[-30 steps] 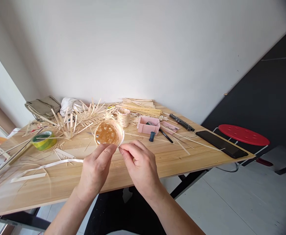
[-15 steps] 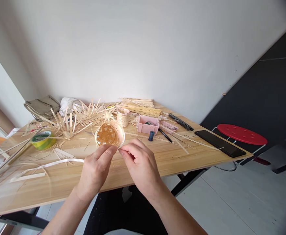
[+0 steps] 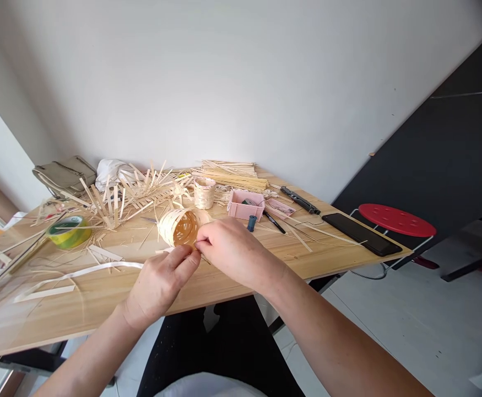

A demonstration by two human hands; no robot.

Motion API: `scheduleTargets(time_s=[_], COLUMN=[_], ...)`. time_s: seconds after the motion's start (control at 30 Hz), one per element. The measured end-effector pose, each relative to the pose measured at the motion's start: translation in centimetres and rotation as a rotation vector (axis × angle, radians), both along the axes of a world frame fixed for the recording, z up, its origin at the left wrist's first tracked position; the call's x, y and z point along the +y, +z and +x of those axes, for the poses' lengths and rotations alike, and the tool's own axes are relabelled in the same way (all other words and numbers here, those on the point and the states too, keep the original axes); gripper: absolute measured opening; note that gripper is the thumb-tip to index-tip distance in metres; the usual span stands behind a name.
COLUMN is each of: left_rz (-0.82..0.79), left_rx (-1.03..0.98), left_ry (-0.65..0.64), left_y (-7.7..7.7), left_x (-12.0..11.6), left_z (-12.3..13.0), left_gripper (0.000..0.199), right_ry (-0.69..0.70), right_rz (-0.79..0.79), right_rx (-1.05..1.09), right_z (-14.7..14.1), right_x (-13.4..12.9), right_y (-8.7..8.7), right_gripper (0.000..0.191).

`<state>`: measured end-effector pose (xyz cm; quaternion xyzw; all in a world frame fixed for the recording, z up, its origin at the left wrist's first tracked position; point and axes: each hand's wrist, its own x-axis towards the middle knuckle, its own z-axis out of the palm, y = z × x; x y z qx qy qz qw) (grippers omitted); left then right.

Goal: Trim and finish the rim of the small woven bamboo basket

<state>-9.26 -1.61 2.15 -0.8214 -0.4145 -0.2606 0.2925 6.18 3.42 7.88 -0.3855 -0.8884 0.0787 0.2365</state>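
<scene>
A small round woven basket of pale wood strips lies tilted over the table, its open mouth turned toward me. My left hand is closed, thumb and fingers pinching the near edge of the basket's rim. Right beside it, my right hand is pinched at the same stretch of rim, partly covering the basket's right side. Whatever fine piece sits between the right fingertips is too small to make out. A long white strip runs leftward across the table from behind my left hand.
Behind stands a second woven basket, with wood strips stacked beyond it. A pink crate, a blue thread spool, a black pen and a phone lie to the right. Green tape sits left; a red stool stands beyond the table.
The basket has turned so more of its outer left wall shows. My right hand has shifted slightly up and left, its wrist now turned further over the rim. My view has tilted a little.
</scene>
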Motion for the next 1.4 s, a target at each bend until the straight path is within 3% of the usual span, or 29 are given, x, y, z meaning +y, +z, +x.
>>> scheduleTargets(time_s=[0.2, 0.3, 0.37, 0.43, 0.57, 0.67, 0.77, 0.87, 1.1, 1.27, 1.4], left_rz=[-0.054, -0.090, -0.129, -0.213, -0.523, -0.734, -0.868, -0.948, -0.938, -0.915, -0.919], left_rx=[0.020, -0.036, -0.152, -0.312, -0.748, -1.047, -1.216, -1.290, -1.310, -1.257, -1.241], left_ry=[-0.081, -0.114, -0.116, -0.127, -0.190, -0.228, -0.246, -0.257, -0.277, -0.292, -0.252], left_y=[-0.3, -0.4, -0.2, 0.2, 1.0, 1.6, 2.1, 2.4, 2.7, 2.8, 2.7], left_x=[-0.3, -0.4, -0.4, -0.3, -0.1, -0.1, -0.1, -0.2, -0.2, 0.0, 0.1], left_z=[0.2, 0.3, 0.4, 0.5, 0.9, 1.2, 1.4, 1.5, 1.3, 1.4, 1.3], left_gripper=[0.029, 0.027, 0.027, 0.023, 0.014, 0.010, 0.011, 0.012, 0.014, 0.013, 0.012], right_ry=[-0.071, -0.113, -0.050, 0.080, 0.293, 0.328, 0.341, 0.361, 0.268, 0.248, 0.274], right_rz=[0.125, 0.171, 0.180, 0.053, -0.499, -0.562, -0.542, -0.628, -0.739, -0.590, -0.426], right_rx=[0.024, 0.181, 0.343, 0.532, 0.868, 0.962, 0.963, 0.954, 1.049, 1.031, 0.743], right_z=[-0.3, 0.1, 0.4, 0.7, 0.7, 0.8, 1.2, 1.8, 2.1, 2.1, 2.5], right_x=[-0.2, -0.1, -0.2, -0.3, -0.3, 0.3, 1.2, 1.8, 3.1, 3.2, 1.9], right_y=[0.0, 0.4, 0.5, 0.4, 0.3, 0.5, 0.8, 0.8, 0.3, -0.1, 0.4], right_gripper=[0.017, 0.019, 0.020, 0.019, 0.015, 0.014, 0.009, 0.013, 0.024, 0.018, 0.015])
